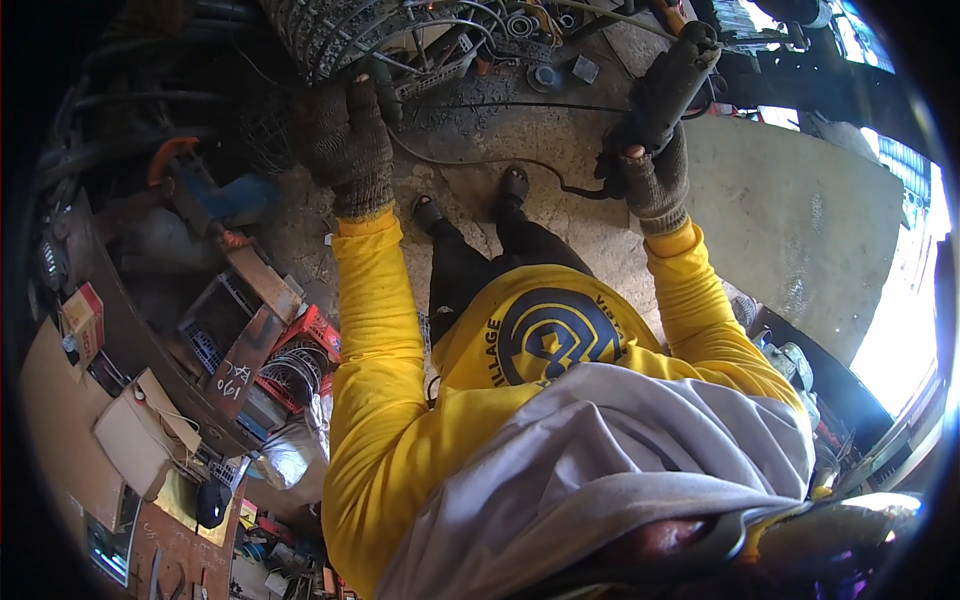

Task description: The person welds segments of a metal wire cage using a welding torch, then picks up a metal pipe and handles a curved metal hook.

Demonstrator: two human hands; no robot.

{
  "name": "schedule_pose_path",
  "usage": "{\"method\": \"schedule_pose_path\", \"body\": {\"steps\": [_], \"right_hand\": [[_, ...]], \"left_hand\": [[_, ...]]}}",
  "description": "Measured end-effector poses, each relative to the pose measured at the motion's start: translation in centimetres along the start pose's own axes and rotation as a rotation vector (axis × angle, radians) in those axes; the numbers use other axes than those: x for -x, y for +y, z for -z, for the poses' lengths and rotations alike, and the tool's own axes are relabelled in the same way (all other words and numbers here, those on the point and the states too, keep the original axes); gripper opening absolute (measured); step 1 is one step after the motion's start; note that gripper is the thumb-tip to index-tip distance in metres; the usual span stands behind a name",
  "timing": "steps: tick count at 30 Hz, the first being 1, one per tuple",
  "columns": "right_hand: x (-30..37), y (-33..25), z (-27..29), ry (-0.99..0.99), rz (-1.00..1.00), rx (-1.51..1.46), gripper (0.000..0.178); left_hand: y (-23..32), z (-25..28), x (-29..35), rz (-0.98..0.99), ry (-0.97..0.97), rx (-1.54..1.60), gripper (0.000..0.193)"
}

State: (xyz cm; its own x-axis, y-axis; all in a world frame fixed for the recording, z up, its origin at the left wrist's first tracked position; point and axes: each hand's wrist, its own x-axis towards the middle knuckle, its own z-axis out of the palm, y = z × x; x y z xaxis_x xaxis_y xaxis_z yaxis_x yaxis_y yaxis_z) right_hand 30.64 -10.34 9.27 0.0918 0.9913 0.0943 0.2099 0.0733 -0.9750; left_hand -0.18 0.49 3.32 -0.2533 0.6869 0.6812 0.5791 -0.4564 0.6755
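My left hand (345, 140), in a dark knitted glove with a bare fingertip showing, is at the near edge of a round wire cage (335, 40) at the top. Its fingers look curled, but whatever they hold is lost in shadow. On the right, my gloved right hand (655, 180) is wrapped around a dark grey corded power tool (680, 85). The tool's barrel tilts up and to the right. A black cord (480, 162) runs left from its lower end across the floor, above my sandalled feet.
Metal rings (520, 25) and small metal parts lie beyond my hands. A large flat sheet (790, 220) stands at the right. To the left are a red crate (315, 335) with coiled wire, a blue-and-orange tool (215, 195), and cardboard boxes (140, 430).
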Motion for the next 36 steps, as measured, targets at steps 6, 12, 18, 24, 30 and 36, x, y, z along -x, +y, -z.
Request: {"method": "schedule_pose_path", "body": {"steps": [6, 12, 18, 24, 30, 36], "right_hand": [[0.0, 0.1, -0.2, 0.004, -0.011, 0.005, 0.066], [0.2, -0.3, -0.6, 0.002, -0.046, -0.058, 0.067], [0.0, -0.1, -0.5, -0.008, -0.020, -0.023, 0.064], [0.0, 0.1, -0.4, -0.013, -0.030, -0.003, 0.061], [-0.2, 0.8, 0.0, -0.023, -0.001, 0.031, 0.061], [-0.5, 0.3, -0.1, -0.034, -0.010, 0.026, 0.065]], "left_hand": [[-1.7, -0.2, 0.2, -0.138, 0.070, -0.099, 0.011], [-0.9, 0.3, 0.6, 0.074, 0.007, -0.123, 0.026], [-1.1, 0.5, 0.6, 0.066, -0.037, -0.144, 0.027], [-1.6, 0.2, 0.9, 0.061, -0.018, -0.132, 0.028], [-1.2, -0.1, 0.6, 0.054, 0.008, 0.010, 0.014], [-0.8, 0.4, 0.6, 0.095, -0.029, -0.126, 0.029]]}}
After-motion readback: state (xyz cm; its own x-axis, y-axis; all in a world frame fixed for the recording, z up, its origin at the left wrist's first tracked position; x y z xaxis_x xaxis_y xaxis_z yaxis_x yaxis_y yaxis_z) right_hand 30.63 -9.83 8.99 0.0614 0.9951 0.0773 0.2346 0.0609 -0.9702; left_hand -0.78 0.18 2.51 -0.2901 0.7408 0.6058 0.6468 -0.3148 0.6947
